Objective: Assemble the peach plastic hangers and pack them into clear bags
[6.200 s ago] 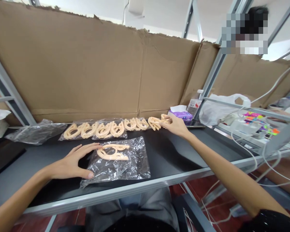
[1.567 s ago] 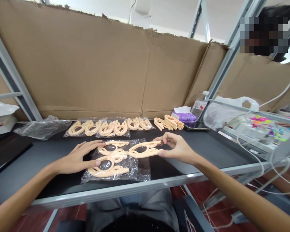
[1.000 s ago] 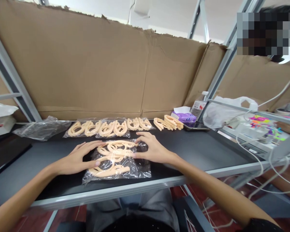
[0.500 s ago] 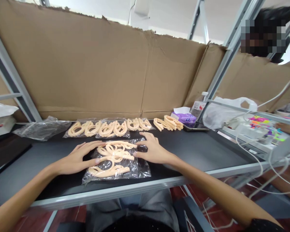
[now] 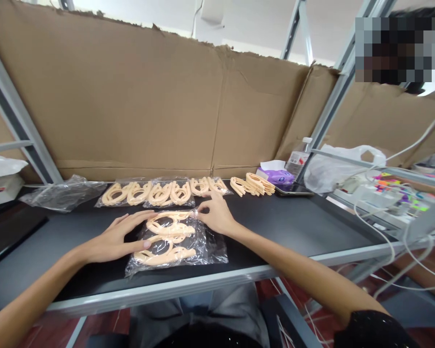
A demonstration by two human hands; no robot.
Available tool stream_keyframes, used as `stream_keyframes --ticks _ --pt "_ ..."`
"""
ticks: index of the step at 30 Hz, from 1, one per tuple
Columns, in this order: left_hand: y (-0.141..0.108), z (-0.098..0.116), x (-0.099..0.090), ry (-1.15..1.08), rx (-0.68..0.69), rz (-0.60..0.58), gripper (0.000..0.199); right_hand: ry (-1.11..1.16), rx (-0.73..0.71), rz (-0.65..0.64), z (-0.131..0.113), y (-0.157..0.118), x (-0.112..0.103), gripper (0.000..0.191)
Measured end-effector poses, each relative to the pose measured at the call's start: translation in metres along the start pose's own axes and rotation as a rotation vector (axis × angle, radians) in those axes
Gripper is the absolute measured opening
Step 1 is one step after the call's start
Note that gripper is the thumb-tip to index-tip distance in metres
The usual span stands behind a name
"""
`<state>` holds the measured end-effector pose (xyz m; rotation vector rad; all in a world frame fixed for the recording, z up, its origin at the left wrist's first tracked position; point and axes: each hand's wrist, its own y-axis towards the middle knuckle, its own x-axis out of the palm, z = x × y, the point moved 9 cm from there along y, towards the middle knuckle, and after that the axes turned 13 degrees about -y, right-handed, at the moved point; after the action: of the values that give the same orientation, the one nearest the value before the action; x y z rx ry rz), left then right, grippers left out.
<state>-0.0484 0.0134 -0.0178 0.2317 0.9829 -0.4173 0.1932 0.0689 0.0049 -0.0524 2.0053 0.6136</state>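
In front of me a clear plastic bag lies flat, with beige looped plastic pieces inside that look like folding hangers. My left hand rests open along the bag's left side, thumb over the pieces and fingers at the upper left corner. At the upper right, my right hand pinches the bag's film between thumb and forefinger, close to the end of the top piece. Behind stands a row of filled bags with similar beige pieces. Loose beige pieces lie to the right of that row.
A crumpled clear bag lies at the back left. A purple tissue pack, a bottle and a phone are at the back right. Cardboard walls off the rear. Another person is beyond it.
My right hand has moved slightly left and its thumb and forefinger have closed on the bag's film. The top pieces in the bag lie closer together. My left hand has barely moved.
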Motion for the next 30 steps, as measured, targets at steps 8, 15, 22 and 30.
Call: stream_keyframes --ticks 8,15,22,30 --pt "0.001 0.001 0.000 0.024 0.006 0.013 0.081 0.178 -0.124 -0.253 -0.011 -0.019 0.004 0.025" --pt "-0.001 -0.003 0.000 0.027 -0.071 -0.017 0.088 0.104 -0.151 -0.152 -0.024 -0.018 0.004 0.014" --pt "-0.001 -0.004 0.000 0.060 -0.026 -0.007 0.082 0.060 -0.153 -0.099 -0.022 -0.019 0.004 0.010" --pt "0.000 -0.003 -0.003 0.056 0.015 0.036 0.074 -0.422 0.039 0.120 0.077 -0.001 -0.071 0.026"
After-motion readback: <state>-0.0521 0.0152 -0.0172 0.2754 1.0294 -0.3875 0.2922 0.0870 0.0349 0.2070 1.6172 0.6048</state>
